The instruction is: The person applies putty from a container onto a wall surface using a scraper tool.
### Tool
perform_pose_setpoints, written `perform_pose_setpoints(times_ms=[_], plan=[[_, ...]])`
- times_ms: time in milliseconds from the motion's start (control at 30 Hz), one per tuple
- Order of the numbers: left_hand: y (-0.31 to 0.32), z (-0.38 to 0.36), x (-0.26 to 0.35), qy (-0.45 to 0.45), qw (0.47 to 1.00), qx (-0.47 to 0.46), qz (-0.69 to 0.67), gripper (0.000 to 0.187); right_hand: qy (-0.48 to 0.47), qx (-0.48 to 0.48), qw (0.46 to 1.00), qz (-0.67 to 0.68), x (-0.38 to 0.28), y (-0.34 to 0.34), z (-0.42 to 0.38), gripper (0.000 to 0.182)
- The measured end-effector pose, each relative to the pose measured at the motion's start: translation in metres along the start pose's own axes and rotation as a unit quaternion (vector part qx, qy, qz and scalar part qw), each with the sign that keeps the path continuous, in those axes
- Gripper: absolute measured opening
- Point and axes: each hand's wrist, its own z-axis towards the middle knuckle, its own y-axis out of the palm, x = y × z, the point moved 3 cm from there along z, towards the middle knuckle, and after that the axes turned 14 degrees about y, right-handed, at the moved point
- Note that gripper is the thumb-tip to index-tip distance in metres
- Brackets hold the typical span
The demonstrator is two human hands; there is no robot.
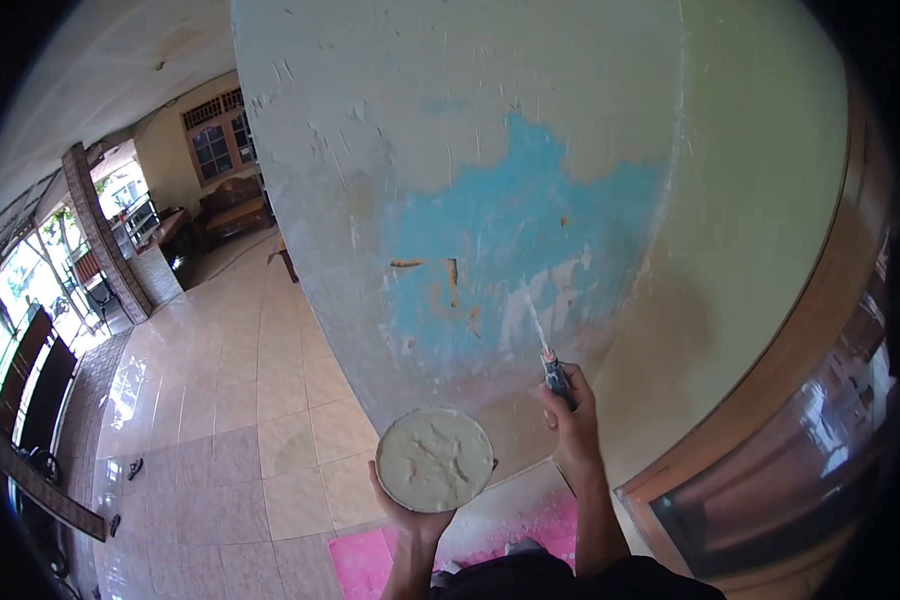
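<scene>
Most fingers of the left hand are hidden behind the container of pale paste, which it clasps from below; only the thumb shows clearly, at the left side. The blade of the scraper appears very thin, so I cannot tell whether its tip touches the wall. The right hand is raised before the blue patch, fingers clamped on the scraper's handle.

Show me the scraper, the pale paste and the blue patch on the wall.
Scraper (555, 378): head view, on its dark handle.
Pale paste (435, 458): head view, on the middle of its round surface.
Blue patch (525, 225): head view, near the middle of the blue area.
</scene>
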Motion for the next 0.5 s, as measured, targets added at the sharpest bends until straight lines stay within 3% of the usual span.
perform_pose_setpoints(times_ms=[67,133,233,367,500], plan=[[0.012,0.000,-0.002,-0.021,1.000,-0.008,-0.016,0.084,0.038,0.013,0.999,-0.032,-0.017,-0.003,-0.019,0.029],[0.015,0.001,-0.005,-0.029,1.000,-0.003,-0.010,0.084,-0.040,-0.003,0.986,-0.159,-0.029,-0.002,-0.032,0.028],[0.017,0.002,-0.014,-0.040,0.999,0.000,-0.004,0.082,0.029,-0.009,0.993,-0.110,-0.045,-0.002,-0.047,0.031],[0.022,0.004,-0.033,-0.042,0.999,0.001,-0.016,0.081,0.049,-0.035,0.995,-0.083,-0.055,-0.024,-0.040,0.029],[0.023,0.010,-0.058,-0.027,0.999,0.012,-0.017,0.077,0.015,-0.051,0.978,-0.200,-0.065,-0.051,-0.034,0.029]])
